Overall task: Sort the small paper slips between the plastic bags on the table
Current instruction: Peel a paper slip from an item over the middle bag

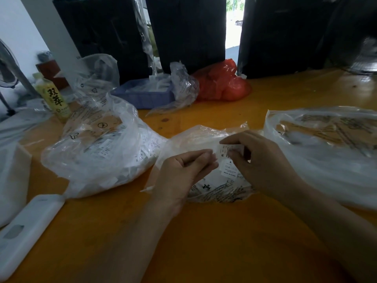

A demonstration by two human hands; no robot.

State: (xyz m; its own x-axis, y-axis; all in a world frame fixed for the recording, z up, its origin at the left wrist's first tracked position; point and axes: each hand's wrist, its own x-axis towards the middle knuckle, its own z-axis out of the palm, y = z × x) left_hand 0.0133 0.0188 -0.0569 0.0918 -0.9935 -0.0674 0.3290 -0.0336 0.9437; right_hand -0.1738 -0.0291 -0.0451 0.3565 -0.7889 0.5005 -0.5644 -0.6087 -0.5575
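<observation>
My right hand (pixel 259 158) pinches a small white paper slip (pixel 227 160) with printed text, holding it above the middle clear plastic bag (pixel 204 137). My left hand (pixel 183 172) sits just left of the slip with curled fingers, and its fingertips meet the slip's left edge. A large clear bag (pixel 98 152) full of white slips lies to the left. Another clear bag (pixel 326 144) lies to the right, and its contents are hard to make out.
The orange table (pixel 204 242) also carries a white flat case (pixel 26 229) at the front left, a yellow-green drink bottle (pixel 54 97), a blue tray (pixel 142 94) with crumpled clear plastic, and a red bag (pixel 222 82). Black sacks (pixel 187 31) stand behind.
</observation>
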